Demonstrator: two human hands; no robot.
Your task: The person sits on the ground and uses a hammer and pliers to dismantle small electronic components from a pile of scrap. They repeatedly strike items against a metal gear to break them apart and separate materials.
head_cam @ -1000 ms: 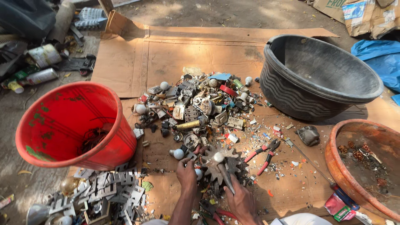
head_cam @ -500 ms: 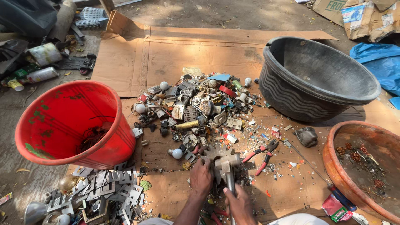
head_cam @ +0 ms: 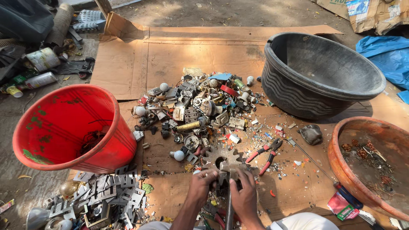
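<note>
Gear: we see the rusty toothed metal gear wheel (head_cam: 221,158) at lower centre, just above both hands.
Left hand (head_cam: 201,184): fingers closed on its lower rim.
Right hand (head_cam: 245,196): fingers gripping the dark upright shaft (head_cam: 228,208) beneath.

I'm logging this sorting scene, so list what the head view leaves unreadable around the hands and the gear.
- Gear: its near edge is covered by left hand and right hand.
- Dark rod: bottom edge cuts it off.
- Red bucket: contents mostly hidden by its wall.
- Scrap pile: pieces too small to identify.
</note>
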